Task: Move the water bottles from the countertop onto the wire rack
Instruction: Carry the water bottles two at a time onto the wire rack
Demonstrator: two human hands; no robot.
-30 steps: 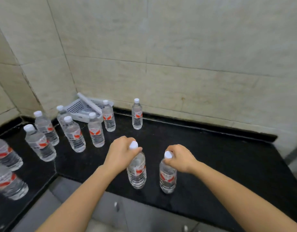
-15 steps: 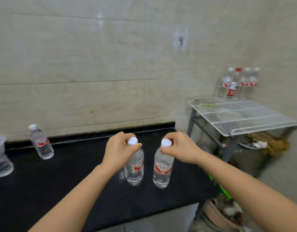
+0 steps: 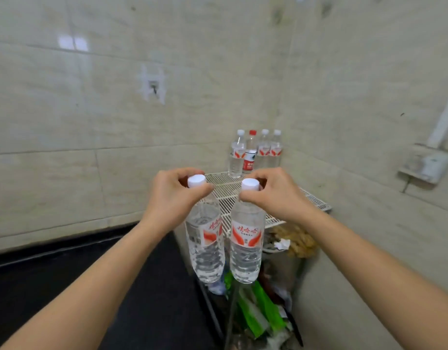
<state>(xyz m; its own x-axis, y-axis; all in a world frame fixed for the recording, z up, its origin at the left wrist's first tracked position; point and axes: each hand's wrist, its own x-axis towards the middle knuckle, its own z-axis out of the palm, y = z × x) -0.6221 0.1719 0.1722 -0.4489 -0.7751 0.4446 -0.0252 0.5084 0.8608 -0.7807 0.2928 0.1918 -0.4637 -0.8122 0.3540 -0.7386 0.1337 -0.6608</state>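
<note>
So the biggest thing here is the beige tiled wall (image 3: 91, 122) wrapping the corner behind the white wire rack (image 3: 311, 199), with a whitish patch with a small hook (image 3: 153, 85) up and left of the rack and a grubby wall fixture (image 3: 425, 165) off to its right. The black stone countertop (image 3: 66, 286) sits left of the rack and lower. Under the rack there's a mess of green plastic bags (image 3: 263, 306) and some crumpled yellowish-brown stuff (image 3: 298, 238). At the rack's back edge, against the wall, a row of four clear plastic bottles (image 3: 264, 151) stands upright, three white-capped and one red-capped bottle (image 3: 250, 152) second from the left. Rack's front part is bare mesh, nothing between it and the hands. Both forearms reach forward side by side. The left hand (image 3: 175, 198) pinches the neck of a clear white-capped water bottle with a red label (image 3: 205, 243), fingers curled round just under the cap, and the right hand (image 3: 276, 195) grips a second matching water bottle (image 3: 245, 248) the same way. Both hang upright in the air in front of the rack's near edge, close together, bottoms below rack level.
</note>
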